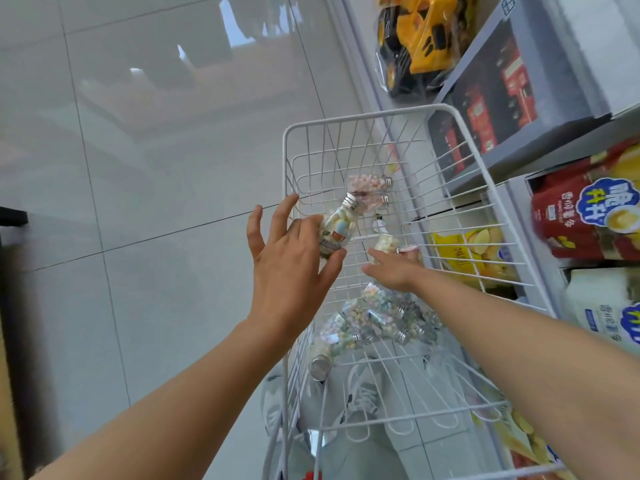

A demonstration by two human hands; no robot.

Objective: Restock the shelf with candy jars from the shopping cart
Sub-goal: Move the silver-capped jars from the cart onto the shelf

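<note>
Left hand (294,258) pinches a candy jar (334,230) over the cart's (287,161) left rim, spare fingers splayed. Right hand (394,268) reaches a pale jar (386,241) near the right wall, can't tell if it's gripping.

Single head-worn view, aimed steeply downward.
The wire cart (284,161) is seen closely from above, shelf (550,148) at right, floor (138,168) at left.

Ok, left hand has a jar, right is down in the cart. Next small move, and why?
Probably close the right hand round the pale jar at its fingertips and lift it out of the cart. The left hand already holds a silver-capped jar, so both hands could carry jars to the shelf.
</note>
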